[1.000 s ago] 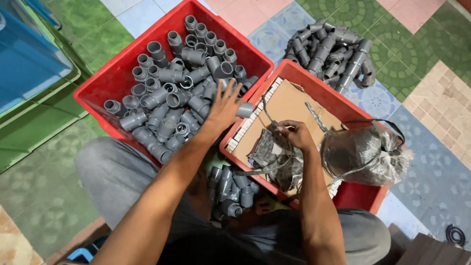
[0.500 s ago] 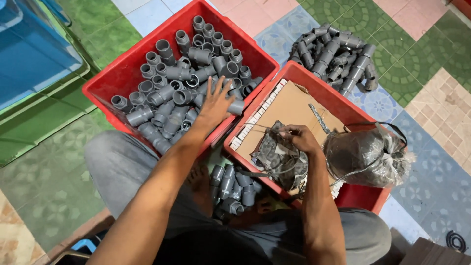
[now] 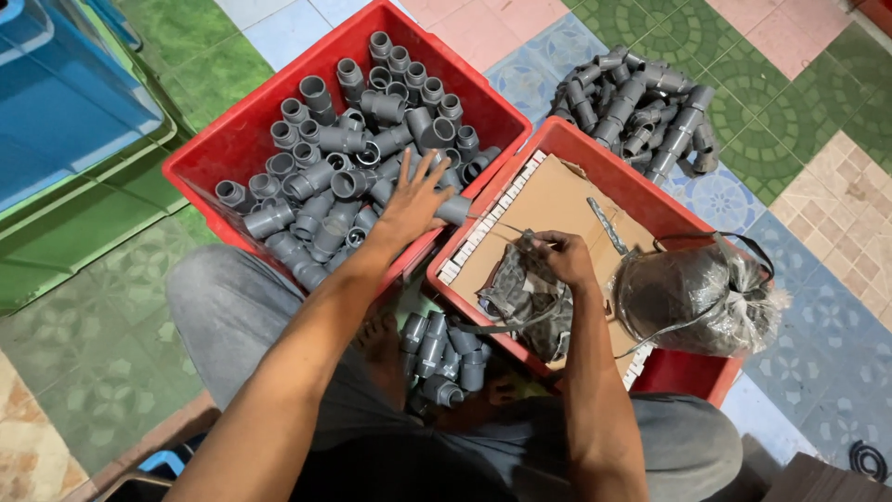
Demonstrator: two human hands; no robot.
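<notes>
My left hand [image 3: 413, 200] lies spread on the grey pipe fittings [image 3: 358, 153] heaped in a red crate [image 3: 242, 139], fingers apart over a fitting near the crate's right wall. My right hand [image 3: 557, 256] is closed on a thin dark tool or stick, held over a crumpled grey plastic bag [image 3: 525, 297]. That bag lies on a cardboard sheet [image 3: 557, 200] inside a second red crate [image 3: 595, 153] to the right.
A tied clear bag of dark material [image 3: 697, 297] sits in the right crate. Loose grey fittings [image 3: 641, 107] are piled on the tiled floor behind it, and more fittings [image 3: 441, 353] lie between my legs. A blue bin [image 3: 65, 88] on a green lid stands at left.
My left hand has stayed pressed on the fittings, shifting slightly. The right hand keeps its grip over the grey bag. The view has drifted a little.
</notes>
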